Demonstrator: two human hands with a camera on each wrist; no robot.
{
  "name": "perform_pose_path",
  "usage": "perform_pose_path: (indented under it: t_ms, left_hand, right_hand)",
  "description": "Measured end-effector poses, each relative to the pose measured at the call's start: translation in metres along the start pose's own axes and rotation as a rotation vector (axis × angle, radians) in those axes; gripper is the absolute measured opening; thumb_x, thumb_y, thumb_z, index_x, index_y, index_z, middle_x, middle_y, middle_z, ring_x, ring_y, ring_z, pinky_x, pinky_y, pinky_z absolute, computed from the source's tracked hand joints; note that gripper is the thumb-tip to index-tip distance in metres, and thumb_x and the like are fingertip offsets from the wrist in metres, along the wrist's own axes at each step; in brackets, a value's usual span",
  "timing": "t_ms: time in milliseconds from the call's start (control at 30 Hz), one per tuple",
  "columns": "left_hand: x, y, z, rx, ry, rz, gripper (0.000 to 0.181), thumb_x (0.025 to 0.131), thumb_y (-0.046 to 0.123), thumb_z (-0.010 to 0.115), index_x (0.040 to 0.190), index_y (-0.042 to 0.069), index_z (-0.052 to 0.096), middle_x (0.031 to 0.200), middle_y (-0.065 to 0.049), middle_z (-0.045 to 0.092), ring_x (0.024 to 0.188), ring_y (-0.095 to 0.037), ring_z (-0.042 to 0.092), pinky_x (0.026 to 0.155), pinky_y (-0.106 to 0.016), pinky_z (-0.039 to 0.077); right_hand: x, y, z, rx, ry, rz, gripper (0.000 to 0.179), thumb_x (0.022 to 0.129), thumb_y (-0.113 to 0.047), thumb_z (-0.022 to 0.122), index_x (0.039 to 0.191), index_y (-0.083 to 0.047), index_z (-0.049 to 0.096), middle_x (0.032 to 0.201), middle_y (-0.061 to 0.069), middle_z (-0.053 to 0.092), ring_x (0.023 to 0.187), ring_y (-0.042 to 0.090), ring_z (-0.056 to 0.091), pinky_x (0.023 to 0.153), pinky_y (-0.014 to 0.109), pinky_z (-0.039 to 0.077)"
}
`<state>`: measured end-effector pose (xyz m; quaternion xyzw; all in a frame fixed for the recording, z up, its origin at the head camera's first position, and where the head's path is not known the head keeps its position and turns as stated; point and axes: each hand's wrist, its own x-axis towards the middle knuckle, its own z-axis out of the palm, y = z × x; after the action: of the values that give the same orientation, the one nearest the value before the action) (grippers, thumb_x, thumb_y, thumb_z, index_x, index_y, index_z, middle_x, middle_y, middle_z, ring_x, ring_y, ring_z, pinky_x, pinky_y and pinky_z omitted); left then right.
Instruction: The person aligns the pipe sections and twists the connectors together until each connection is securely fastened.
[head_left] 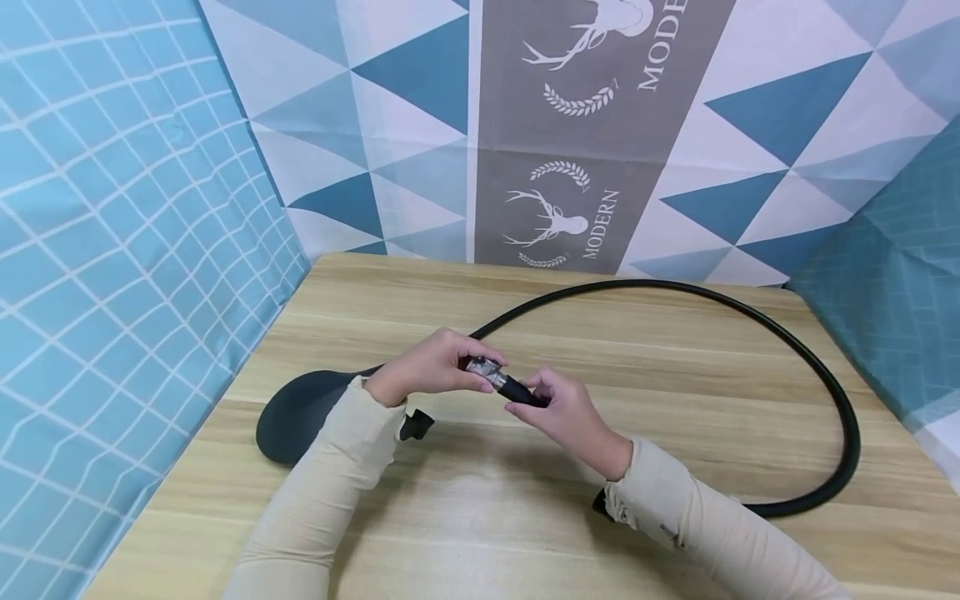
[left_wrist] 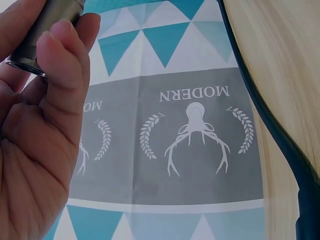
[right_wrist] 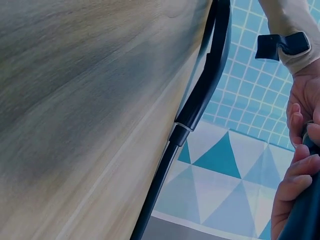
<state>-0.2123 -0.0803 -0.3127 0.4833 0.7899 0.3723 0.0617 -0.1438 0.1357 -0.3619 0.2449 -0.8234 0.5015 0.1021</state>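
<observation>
My left hand (head_left: 435, 364) pinches a silver metal cylinder (head_left: 491, 374) between thumb and fingers. In the left wrist view the cylinder (left_wrist: 54, 27) shows a rim at its lower end. Its other end meets a black cylindrical part (head_left: 514, 389), which my right hand (head_left: 564, 406) grips; whether the two are joined or only touching I cannot tell. Both hands are raised over the table's middle. The right wrist view shows the fingers (right_wrist: 295, 187) of my right hand curled on the dark part. What kind of tool this is remains unclear.
A long black hose (head_left: 757, 315) loops around the table's (head_left: 465, 517) right side, from near the right sleeve to behind the left hand. A black rounded, flat-looking object (head_left: 296, 417) lies at left, partly covered by the left sleeve. Patterned cloth (head_left: 420, 100) stands behind.
</observation>
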Motion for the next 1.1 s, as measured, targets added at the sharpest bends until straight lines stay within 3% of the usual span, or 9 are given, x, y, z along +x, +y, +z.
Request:
perform_pose_path:
  t_ms: [200, 500, 733, 800, 933, 1100]
  left_hand:
    - [-0.001, 0.001, -0.001, -0.009, -0.017, -0.027, 0.030, 0.080, 0.001, 0.077, 0.109, -0.004, 0.070, 0.100, -0.016, 0.072, 0.072, -0.005, 0.057, 0.065, -0.023, 0.051]
    - [-0.004, -0.001, -0.001, -0.004, -0.023, -0.027, 0.030, 0.081, 0.002, 0.077, 0.109, -0.004, 0.069, 0.100, -0.016, 0.072, 0.073, -0.005, 0.058, 0.066, -0.022, 0.051]
    - [-0.007, -0.001, -0.001, -0.023, -0.010, -0.026, 0.030, 0.081, 0.000, 0.076, 0.109, -0.005, 0.069, 0.097, -0.016, 0.072, 0.071, -0.005, 0.058, 0.063, -0.022, 0.051]
    - [-0.007, 0.001, -0.002, -0.024, -0.006, -0.023, 0.030, 0.080, 0.000, 0.077, 0.108, -0.006, 0.069, 0.096, -0.016, 0.072, 0.069, -0.005, 0.057, 0.062, -0.022, 0.051]
    - [-0.008, 0.002, -0.002, -0.022, -0.003, -0.031, 0.029, 0.081, 0.001, 0.076, 0.109, -0.005, 0.069, 0.096, -0.015, 0.072, 0.070, -0.004, 0.056, 0.063, -0.022, 0.050]
    - [-0.009, 0.002, -0.003, -0.020, 0.007, -0.038, 0.030, 0.081, 0.001, 0.077, 0.109, -0.005, 0.069, 0.097, -0.016, 0.072, 0.071, -0.005, 0.057, 0.063, -0.022, 0.050]
  right_hand:
    - [0.000, 0.001, 0.000, 0.037, 0.000, -0.003, 0.013, 0.077, 0.005, 0.077, 0.086, 0.007, 0.068, 0.073, 0.014, 0.070, 0.061, 0.001, 0.055, 0.051, 0.022, 0.046]
    - [0.002, -0.003, -0.002, -0.038, -0.073, 0.018, 0.009, 0.085, -0.002, 0.071, 0.092, 0.005, 0.071, 0.064, 0.000, 0.060, 0.053, 0.000, 0.044, 0.046, 0.020, 0.038]
    - [0.004, -0.007, -0.002, -0.112, -0.109, 0.050, 0.035, 0.080, -0.006, 0.079, 0.106, 0.005, 0.058, 0.061, 0.000, 0.058, 0.051, 0.002, 0.042, 0.048, 0.023, 0.038]
    - [0.005, -0.008, -0.001, -0.131, -0.110, 0.050, 0.039, 0.077, -0.007, 0.082, 0.103, 0.003, 0.055, 0.062, 0.001, 0.059, 0.052, 0.002, 0.044, 0.049, 0.023, 0.039]
    - [0.005, -0.009, 0.000, -0.129, -0.092, 0.019, 0.028, 0.077, -0.004, 0.081, 0.090, 0.000, 0.055, 0.069, 0.008, 0.068, 0.056, 0.003, 0.050, 0.049, 0.022, 0.041]
    - [0.006, -0.010, 0.000, -0.057, -0.082, -0.011, 0.020, 0.079, 0.000, 0.078, 0.081, -0.001, 0.058, 0.075, 0.012, 0.071, 0.060, 0.004, 0.055, 0.049, 0.021, 0.043]
